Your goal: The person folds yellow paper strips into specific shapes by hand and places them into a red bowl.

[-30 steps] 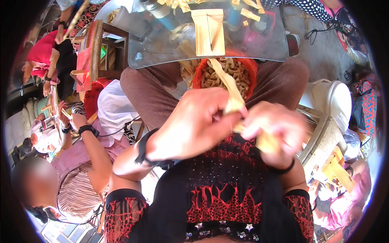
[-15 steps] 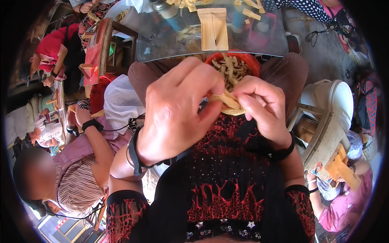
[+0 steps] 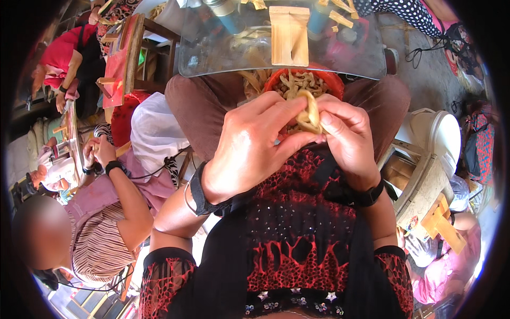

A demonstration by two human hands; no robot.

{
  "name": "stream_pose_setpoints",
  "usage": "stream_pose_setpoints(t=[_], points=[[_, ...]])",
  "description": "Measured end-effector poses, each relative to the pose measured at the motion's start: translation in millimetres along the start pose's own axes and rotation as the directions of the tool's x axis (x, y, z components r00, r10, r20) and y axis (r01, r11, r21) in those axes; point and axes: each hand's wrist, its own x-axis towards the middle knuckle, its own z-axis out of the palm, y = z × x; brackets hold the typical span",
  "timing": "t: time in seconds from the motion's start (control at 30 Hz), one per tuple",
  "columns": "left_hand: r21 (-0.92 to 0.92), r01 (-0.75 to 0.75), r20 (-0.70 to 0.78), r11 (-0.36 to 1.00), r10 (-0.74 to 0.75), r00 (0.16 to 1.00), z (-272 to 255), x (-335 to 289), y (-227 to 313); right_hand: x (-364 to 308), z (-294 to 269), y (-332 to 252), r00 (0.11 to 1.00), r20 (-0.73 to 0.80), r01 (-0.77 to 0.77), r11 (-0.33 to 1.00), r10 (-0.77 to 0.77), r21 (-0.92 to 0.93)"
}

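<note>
A pale yellow, pliable strip (image 3: 308, 114), bent into a loop or loose knot, is held up in front of my chest. My left hand (image 3: 249, 135) pinches its left side between thumb and forefinger. On the other side, the thumb and fingers of my right hand (image 3: 350, 135) press on it. The fingers cover part of the strip, and its exact kind is unclear. Just beyond my hands, between my knees, stands a red basin (image 3: 336, 82) filled with tan, twisted pieces (image 3: 319, 85).
A glass-topped table (image 3: 212, 58) lies ahead, bearing a wooden block (image 3: 289, 40), a metal-topped cup (image 3: 223, 13) and loose yellow strips (image 3: 340, 18). A white bucket (image 3: 443, 135) and a worn wooden stool (image 3: 419, 186) stand at right. A co-worker (image 3: 106, 223) sits close at left.
My left hand has lowered and turned slightly, uncovering more of the strip. The strip now stands up as a tighter loop between both hands.
</note>
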Motion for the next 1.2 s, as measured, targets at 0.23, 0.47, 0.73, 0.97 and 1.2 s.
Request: stream_pose_setpoints(t=[0.23,0.47,0.73,0.97,1.2], points=[[-0.4,0.064,-0.001,0.914,-0.071,0.997,-11.5,1.0,-27.7,3.2,8.1,-10.2,0.994,0.107,-0.015,0.991,0.029,-0.131],[-0.699,0.198,0.094,0.687,-0.186,0.978,-32.1,-10.1,-51.1,11.6,15.0,-19.6,0.999,0.044,-0.006,0.894,0.029,-0.448],[-0.811,0.233,0.094,0.536,-0.274,0.957,-33.2,-17.9,-77.9,13.0,21.7,-19.3,0.995,0.01,0.088,0.824,-0.099,-0.559],[-0.723,0.21,0.133,0.658,-0.166,0.977,-18.3,-15.6,-67.6,16.8,28.7,-4.4,0.993,0.073,0.12,0.761,-0.096,-0.637],[-0.685,0.074,0.06,0.725,-0.044,0.997,-11.9,-17.6,-70.7,19.3,27.7,-22.0,0.976,0.051,-0.143,0.798,0.213,-0.586]])
